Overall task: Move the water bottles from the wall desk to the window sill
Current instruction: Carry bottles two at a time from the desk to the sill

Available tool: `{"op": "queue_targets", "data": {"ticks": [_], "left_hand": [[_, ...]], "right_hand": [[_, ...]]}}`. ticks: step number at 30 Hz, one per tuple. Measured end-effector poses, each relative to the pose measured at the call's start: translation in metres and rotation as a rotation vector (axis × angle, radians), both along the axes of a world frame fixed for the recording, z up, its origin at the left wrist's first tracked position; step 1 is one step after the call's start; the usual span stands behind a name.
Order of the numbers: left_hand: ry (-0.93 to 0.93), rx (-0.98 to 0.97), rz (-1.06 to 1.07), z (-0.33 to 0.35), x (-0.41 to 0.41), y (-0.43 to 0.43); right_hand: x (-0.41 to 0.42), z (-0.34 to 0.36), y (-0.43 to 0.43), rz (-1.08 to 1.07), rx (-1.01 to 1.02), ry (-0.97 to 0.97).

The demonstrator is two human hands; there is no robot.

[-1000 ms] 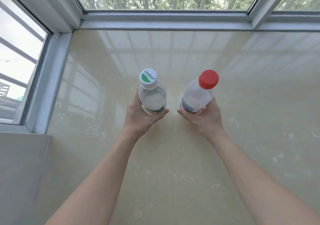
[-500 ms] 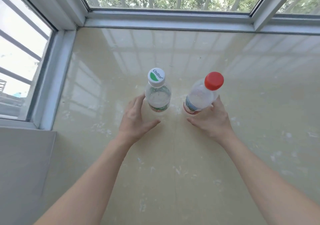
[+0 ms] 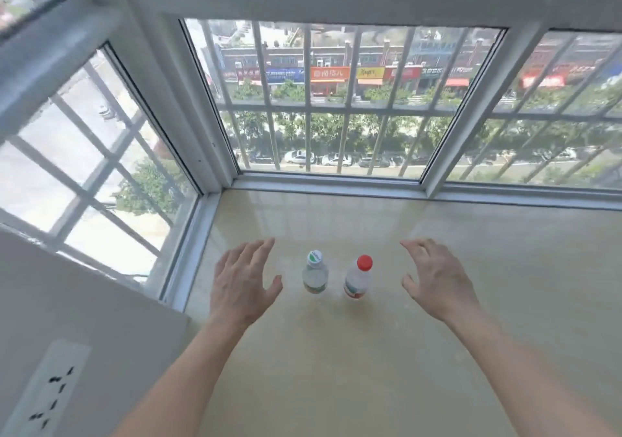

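I saw the window sill (image 3: 370, 369) as the largest thing: a wide, flat slab of pale beige stone, polished so that it gave soft reflections, with small whitish specks on it. Its back edge and left edge met the white window frame (image 3: 328, 186), smooth and straight, which formed a corner at the back left. Behind the glass stood a grid of thin pale bars (image 3: 336, 109).

At the near left corner a plain matte white wall (image 3: 84, 319) began, and on it sat a rectangular white socket plate (image 3: 47, 393) with dark slots.

My two bare forearms reached over the near edge of the sill. The left hand (image 3: 240, 288) hung above the sill with fingers spread wide and almost straight, and it held nothing. The right hand (image 3: 437, 285) was also wide apart, fingers lightly bent, and it held nothing.

Between the hands, apart from both, two small water bottles stood upright on the sill, closer to its left edge than to its right and about midway between the back and near edges. The left bottle (image 3: 315, 276) was clear round plastic with a white-and-green cap (image 3: 315, 257). The right bottle (image 3: 357, 280), just beside it and not touching, was clear plastic with a red-marked label and a round red cap (image 3: 364, 262).
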State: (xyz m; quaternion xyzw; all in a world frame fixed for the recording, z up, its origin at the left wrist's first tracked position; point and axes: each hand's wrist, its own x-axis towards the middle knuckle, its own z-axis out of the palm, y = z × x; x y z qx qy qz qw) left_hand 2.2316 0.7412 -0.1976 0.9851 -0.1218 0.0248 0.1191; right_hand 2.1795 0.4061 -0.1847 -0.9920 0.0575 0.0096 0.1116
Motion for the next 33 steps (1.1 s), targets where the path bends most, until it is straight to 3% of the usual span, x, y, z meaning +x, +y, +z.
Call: {"op": "queue_targets", "data": {"ticks": [10, 21, 26, 33], "left_hand": [[-0.173, -0.037, -0.068, 0.146, -0.05, -0.021], [-0.326, -0.003, -0.173, 0.202, -0.073, -0.054], [-0.328, -0.057, -0.317, 0.208, -0.08, -0.082], [-0.321, -0.138, -0.665, 0.211, -0.118, -0.166]], "right_hand": [[-0.025, 0.148, 0.05, 0.042, -0.063, -0.247], [-0.061, 0.197, 0.061, 0.011, -0.129, -0.354], [-0.098, 0.21, 0.045, -0.113, -0.148, -0.366], [-0.21, 0.212, 0.004, -0.459, -0.247, -0.385]]}}
